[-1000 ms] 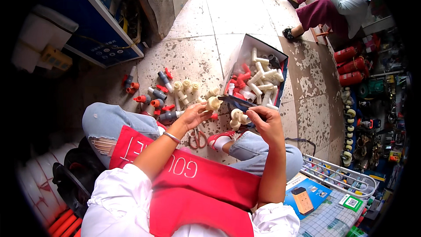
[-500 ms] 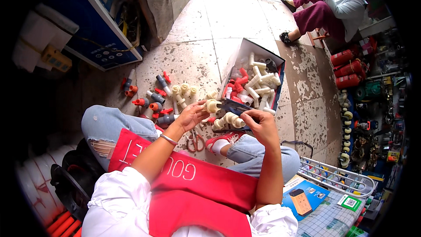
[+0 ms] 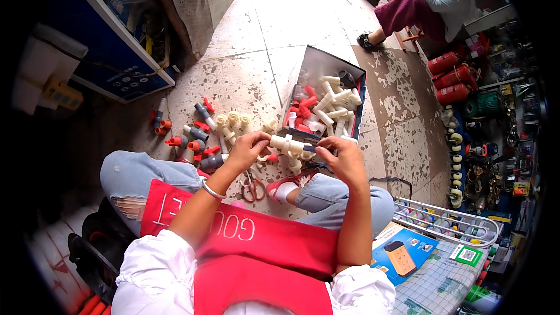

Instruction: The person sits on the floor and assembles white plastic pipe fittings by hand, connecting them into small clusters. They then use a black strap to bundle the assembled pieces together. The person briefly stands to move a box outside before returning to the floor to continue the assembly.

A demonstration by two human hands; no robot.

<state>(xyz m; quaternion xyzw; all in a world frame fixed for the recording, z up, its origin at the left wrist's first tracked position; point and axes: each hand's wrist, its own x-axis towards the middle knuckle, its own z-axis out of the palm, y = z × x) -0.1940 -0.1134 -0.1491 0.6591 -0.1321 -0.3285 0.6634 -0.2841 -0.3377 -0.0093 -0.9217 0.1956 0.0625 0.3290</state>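
Note:
My left hand (image 3: 249, 149) pinches one end of a cream plastic pipe fitting (image 3: 286, 143), which lies roughly level above the near end of the open box (image 3: 362, 102). At the fitting's other end, the fingers of my right hand (image 3: 345, 160) are closed on a narrow dark bluish piece (image 3: 310, 148) whose kind I cannot make out. Just below the held fitting are more cream fittings (image 3: 294, 165), partly hidden. Beyond them the box is heaped with white and red pipe fittings (image 3: 305, 104).
Grey valves with red handles (image 3: 197, 133) and cream fittings (image 3: 234, 119) lie on the floor to the left. Scissors (image 3: 252, 188) rest between my legs. A person (image 3: 429, 0) sits at the far right, beyond fire extinguishers (image 3: 452, 84). A wire rack (image 3: 455, 224) stands at the near right.
The cream fitting has turned from facing the box to lying crosswise between my hands. Both hands have drawn closer together around it. The whole view has shifted slightly.

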